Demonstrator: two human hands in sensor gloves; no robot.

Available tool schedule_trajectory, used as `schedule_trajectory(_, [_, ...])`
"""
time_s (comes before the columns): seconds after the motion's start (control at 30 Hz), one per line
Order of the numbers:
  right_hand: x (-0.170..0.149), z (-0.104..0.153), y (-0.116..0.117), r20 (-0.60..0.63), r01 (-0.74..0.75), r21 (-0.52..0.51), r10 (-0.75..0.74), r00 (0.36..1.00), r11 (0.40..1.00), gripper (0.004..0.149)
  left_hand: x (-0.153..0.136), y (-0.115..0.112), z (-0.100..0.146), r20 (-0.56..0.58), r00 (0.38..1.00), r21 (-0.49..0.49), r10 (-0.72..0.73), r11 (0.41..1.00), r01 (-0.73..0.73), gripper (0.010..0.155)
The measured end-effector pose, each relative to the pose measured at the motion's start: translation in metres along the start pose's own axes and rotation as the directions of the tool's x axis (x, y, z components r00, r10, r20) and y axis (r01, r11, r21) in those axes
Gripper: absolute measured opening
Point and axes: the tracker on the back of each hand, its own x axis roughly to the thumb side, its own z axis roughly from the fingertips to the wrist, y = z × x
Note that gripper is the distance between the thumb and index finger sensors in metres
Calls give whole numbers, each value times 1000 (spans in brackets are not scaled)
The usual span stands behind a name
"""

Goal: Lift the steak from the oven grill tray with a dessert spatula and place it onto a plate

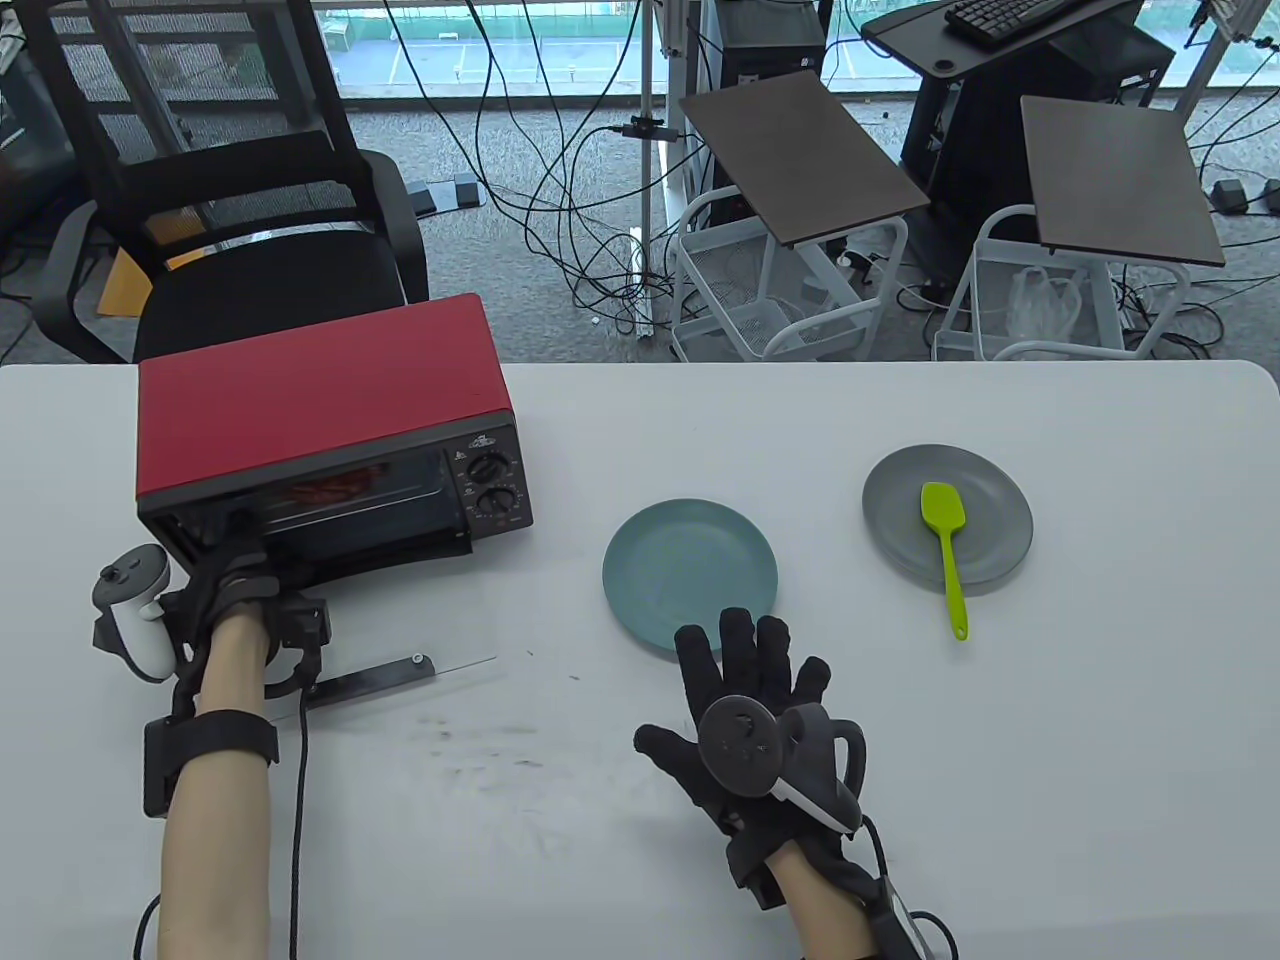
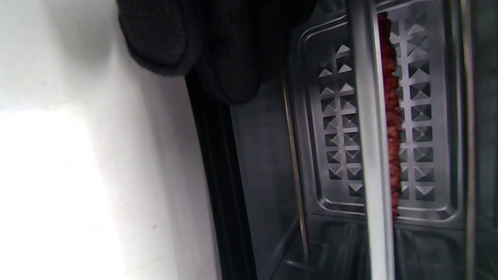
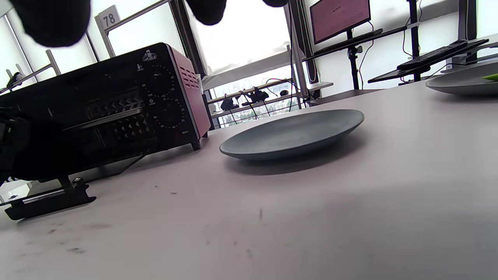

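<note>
Left hand [image 1: 225,590] reaches into open oven [image 1: 330,440].

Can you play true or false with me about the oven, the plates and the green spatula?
1. The green spatula lies on the grey plate. True.
2. The oven door is closed. False: it is folded down open.
3. The right hand holds the spatula. False: it rests flat on the table beside the teal plate.
4. The steak is inside the oven. True.
5. The left hand is at the oven's opening. True.
</note>
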Motion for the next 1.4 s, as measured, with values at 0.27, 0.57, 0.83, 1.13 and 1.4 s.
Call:
schedule_trajectory(0.27, [-1,0,-1,-6,5,0,-5,1000,1000,93,-7,-1,3,16,993,-19,120,993,-120,60])
schedule_trajectory(0.57, [-1,0,0,8,12,5,-12,1000,1000,93,-22,-2,22,80,970,56,231,970,-236,56])
schedule_trajectory(0.83, [-12,-2,-1,-48,33,-12,-33,998,999,92,-35,-10,42,70,921,63,382,920,-386,48])
schedule_trajectory(1.13, [-7,-1,0,-25,33,-6,-33,999,999,92,-51,-7,60,116,911,45,396,914,-403,47])
schedule_trajectory(1.4, [-8,1,-2,-13,38,-9,-38,999,999,92,-54,-5,77,151,911,58,383,917,-395,46])
